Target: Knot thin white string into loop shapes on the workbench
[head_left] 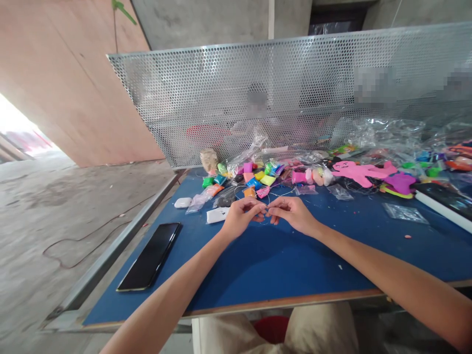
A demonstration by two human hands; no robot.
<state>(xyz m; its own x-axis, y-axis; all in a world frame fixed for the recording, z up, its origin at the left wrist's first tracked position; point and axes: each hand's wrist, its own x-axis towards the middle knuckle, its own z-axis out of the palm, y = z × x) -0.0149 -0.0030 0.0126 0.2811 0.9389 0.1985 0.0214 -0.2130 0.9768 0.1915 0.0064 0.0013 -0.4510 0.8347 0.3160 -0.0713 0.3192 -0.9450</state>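
My left hand and my right hand meet fingertip to fingertip, just above the blue tabletop. Both are closed in a pinch on a thin wire, whose fine curved ends loop out beyond the fingers. The exact spot where the wire is held is too small to make out. Right behind the fingers lie small colourful clay packets, among them an orange one and a pink one. Beside my left hand is a white packet.
A black phone lies at the left, a white case behind it. Pink figure cutouts and clear plastic bags pile up at the back right, near a black-and-white device. A perforated metal panel stands along the far edge.
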